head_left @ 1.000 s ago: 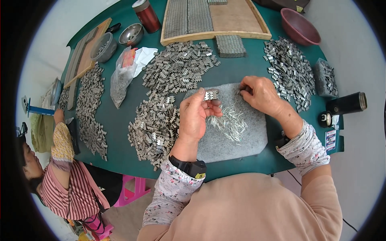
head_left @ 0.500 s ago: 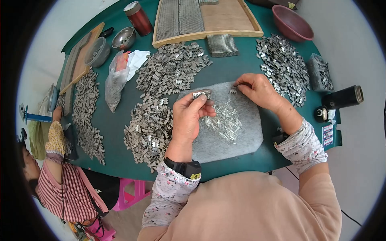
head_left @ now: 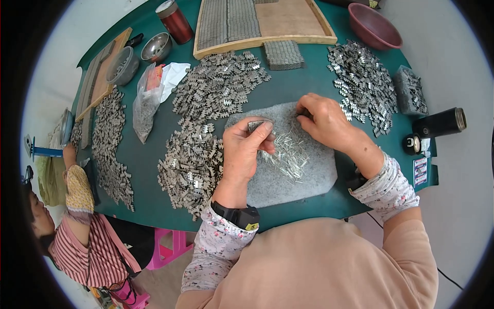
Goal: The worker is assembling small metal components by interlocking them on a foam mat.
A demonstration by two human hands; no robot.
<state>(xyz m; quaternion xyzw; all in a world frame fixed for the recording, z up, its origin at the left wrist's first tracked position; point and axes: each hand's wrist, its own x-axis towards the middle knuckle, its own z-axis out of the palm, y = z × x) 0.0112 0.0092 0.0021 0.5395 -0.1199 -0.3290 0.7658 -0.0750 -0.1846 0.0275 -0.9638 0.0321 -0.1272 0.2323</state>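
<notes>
My left hand [head_left: 241,159] is closed, thumb pressed over a short block of toothed metal links [head_left: 254,125]. Beneath and beside its fingertips lies a loose heap of thin silvery pins [head_left: 289,154] on a grey felt mat [head_left: 314,177]. My right hand [head_left: 329,123] is above the mat's far right part, its fingers curled together and pointing down. Whatever sits in that pinch is hidden behind the fingers. Left of my left hand spreads a pile of small toothed metal links [head_left: 190,165], reaching a further pile [head_left: 221,85] behind.
Another link pile [head_left: 363,87] lies at right, near a maroon bowl [head_left: 375,28], a clear tub [head_left: 410,90] and a black flask [head_left: 440,123]. A wooden tray [head_left: 293,23] holds assembled strips at the back; a link block [head_left: 284,55] lies before it. A co-worker [head_left: 90,226] sits at left.
My right hand has moved slightly left and down over the mat, its fingers curling in and covering the small link seen there before. The block in my left hand has tilted. The co-worker's arm has shifted.
</notes>
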